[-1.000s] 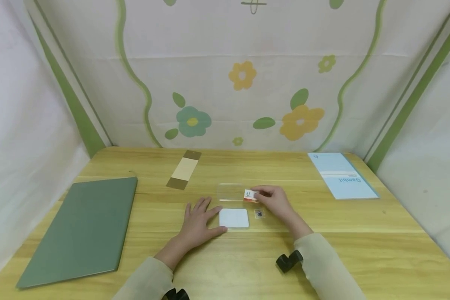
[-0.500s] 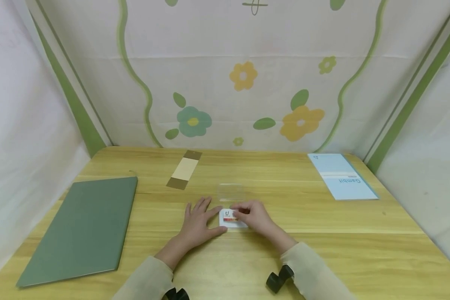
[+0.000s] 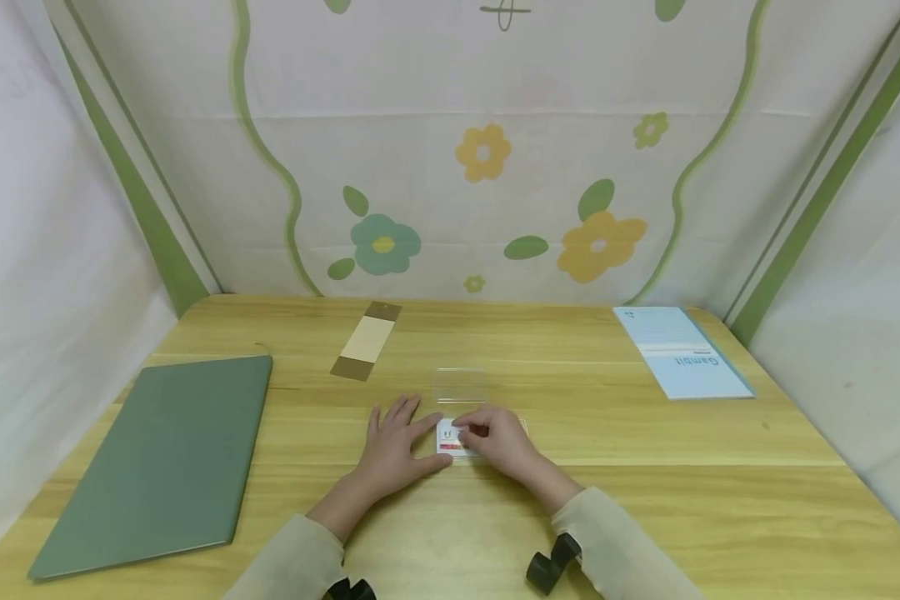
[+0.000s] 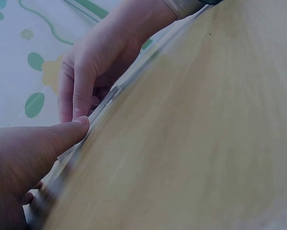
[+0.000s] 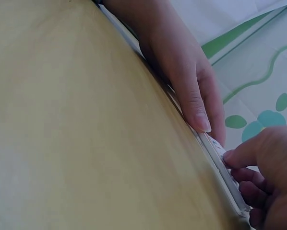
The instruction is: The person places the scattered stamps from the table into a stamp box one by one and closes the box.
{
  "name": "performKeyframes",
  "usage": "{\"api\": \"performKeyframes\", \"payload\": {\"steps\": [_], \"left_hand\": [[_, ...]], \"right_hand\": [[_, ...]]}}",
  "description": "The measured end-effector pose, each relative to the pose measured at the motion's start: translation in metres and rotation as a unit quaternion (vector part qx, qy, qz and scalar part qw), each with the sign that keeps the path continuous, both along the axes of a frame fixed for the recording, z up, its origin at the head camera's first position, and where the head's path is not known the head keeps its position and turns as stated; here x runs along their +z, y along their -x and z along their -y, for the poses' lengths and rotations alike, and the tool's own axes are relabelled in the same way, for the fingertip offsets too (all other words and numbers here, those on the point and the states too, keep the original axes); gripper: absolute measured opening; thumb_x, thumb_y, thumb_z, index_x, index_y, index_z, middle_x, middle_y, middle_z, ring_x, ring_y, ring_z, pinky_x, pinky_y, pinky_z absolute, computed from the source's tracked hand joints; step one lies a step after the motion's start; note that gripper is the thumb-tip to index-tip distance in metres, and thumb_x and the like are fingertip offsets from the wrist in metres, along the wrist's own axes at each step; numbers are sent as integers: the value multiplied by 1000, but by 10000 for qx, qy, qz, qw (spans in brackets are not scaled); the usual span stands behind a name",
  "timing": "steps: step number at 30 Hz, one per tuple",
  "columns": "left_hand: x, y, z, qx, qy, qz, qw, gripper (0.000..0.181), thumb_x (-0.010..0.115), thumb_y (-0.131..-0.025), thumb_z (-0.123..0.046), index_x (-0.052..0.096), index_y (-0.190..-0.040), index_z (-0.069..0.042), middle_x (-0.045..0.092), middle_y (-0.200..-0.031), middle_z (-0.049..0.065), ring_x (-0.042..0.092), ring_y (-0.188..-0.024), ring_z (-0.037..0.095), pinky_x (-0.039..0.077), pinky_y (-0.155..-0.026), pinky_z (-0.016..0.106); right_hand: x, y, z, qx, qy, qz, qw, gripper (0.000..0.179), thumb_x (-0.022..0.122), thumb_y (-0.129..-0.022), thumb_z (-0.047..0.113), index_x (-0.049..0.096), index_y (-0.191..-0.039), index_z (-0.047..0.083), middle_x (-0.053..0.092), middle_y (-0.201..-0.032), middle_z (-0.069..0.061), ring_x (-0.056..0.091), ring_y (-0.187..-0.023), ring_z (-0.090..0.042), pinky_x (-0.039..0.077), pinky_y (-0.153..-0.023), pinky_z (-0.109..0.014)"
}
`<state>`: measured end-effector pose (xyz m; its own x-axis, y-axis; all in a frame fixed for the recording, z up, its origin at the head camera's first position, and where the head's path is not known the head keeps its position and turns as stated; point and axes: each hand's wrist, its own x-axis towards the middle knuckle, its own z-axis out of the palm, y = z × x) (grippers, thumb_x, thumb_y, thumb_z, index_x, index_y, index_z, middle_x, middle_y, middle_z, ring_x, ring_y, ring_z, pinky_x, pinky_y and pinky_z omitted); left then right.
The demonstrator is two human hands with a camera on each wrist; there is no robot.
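My right hand (image 3: pixel 498 437) pinches a small white card (image 3: pixel 448 446) with a red-orange strip between thumb and fingers. The card lies over a shallow clear case (image 5: pixel 232 189) with a white filling, which it and the hand mostly cover in the head view. My left hand (image 3: pixel 393 446) rests on the table with spread fingers; its thumb and index finger touch the case's left side. Just behind the case lies a clear plastic piece like a lid (image 3: pixel 461 386). A small square piece (image 3: pixel 525 427) is mostly hidden by the right hand.
A large green folder or board (image 3: pixel 157 462) lies at the left of the wooden table (image 3: pixel 607 542). A brown and cream strip of card (image 3: pixel 367 340) lies at the back. A light blue "Gambit" booklet (image 3: pixel 682 354) is at the back right. Patterned cloth (image 3: pixel 420 167) surrounds the table.
My right hand has carried the card from the back right, leftward and toward me, onto the case, and the card now sits lower over it. My left hand has stayed in place.
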<state>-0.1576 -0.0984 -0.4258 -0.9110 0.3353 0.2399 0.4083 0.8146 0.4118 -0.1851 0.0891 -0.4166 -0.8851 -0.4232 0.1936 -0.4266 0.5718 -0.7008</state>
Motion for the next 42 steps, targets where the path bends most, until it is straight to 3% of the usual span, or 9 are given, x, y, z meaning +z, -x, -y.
{"api": "performKeyframes", "payload": {"steps": [6, 16, 20, 25, 30, 35, 42], "left_hand": [[2, -1, 0, 6, -73, 50, 10000, 60, 57, -73, -55, 53, -120, -18, 33, -132, 17, 21, -123, 34, 5, -92, 60], [0, 1, 2, 33, -57, 70, 10000, 62, 55, -73, -57, 52, -121, -18, 33, -132, 17, 20, -123, 33, 4, -92, 60], [0, 1, 2, 29, -64, 42, 10000, 62, 55, -72, -57, 53, -120, -18, 33, -132, 17, 20, -123, 34, 4, -92, 60], [0, 0, 1, 29, -66, -3, 10000, 61, 56, -72, -56, 54, -119, -17, 34, -131, 17, 21, -123, 34, 6, -91, 60], [1, -1, 0, 17, -154, 9, 9999, 61, 58, -72, -54, 54, -119, -16, 34, -131, 17, 22, -122, 35, 5, -92, 60], [2, -2, 0, 4, -235, 64, 9997, 62, 59, -72, -53, 53, -120, -16, 33, -132, 17, 21, -123, 34, 4, -92, 59], [0, -1, 0, 9, -186, 64, 9998, 63, 58, -72, -55, 52, -121, -16, 33, -132, 17, 21, -123, 33, 3, -92, 59]], "right_hand": [[-1, 0, 2, 32, -162, -114, 9998, 15, 63, -77, 8, 68, -92, 8, 47, -67, 7, 43, -62, -8, 39, -53, -23], [1, 0, 3, 97, -235, -136, 9996, 16, 62, -78, 9, 67, -94, 7, 46, -67, 7, 43, -61, -8, 39, -53, -23], [7, 2, 0, 115, 132, -37, 9998, 20, 62, -79, 7, 65, -98, 3, 47, -67, 5, 43, -60, -9, 39, -51, -23], [25, 6, -13, -78, 794, 71, 9968, 21, 62, -79, 6, 63, -99, 0, 52, -68, 3, 47, -62, -12, 41, -52, -23], [36, 10, -37, -321, 864, 114, 9957, 22, 62, -78, 6, 62, -99, -1, 55, -74, 1, 49, -68, -16, 42, -57, -25], [32, 15, -63, -542, 662, 308, 9959, 23, 63, -78, 7, 62, -100, 1, 57, -80, -1, 50, -74, -17, 43, -64, -30], [11, 18, -82, -524, 355, 598, 9962, 20, 65, -75, 4, 63, -94, -2, 60, -82, -6, 52, -72, -16, 44, -64, -27]]}}
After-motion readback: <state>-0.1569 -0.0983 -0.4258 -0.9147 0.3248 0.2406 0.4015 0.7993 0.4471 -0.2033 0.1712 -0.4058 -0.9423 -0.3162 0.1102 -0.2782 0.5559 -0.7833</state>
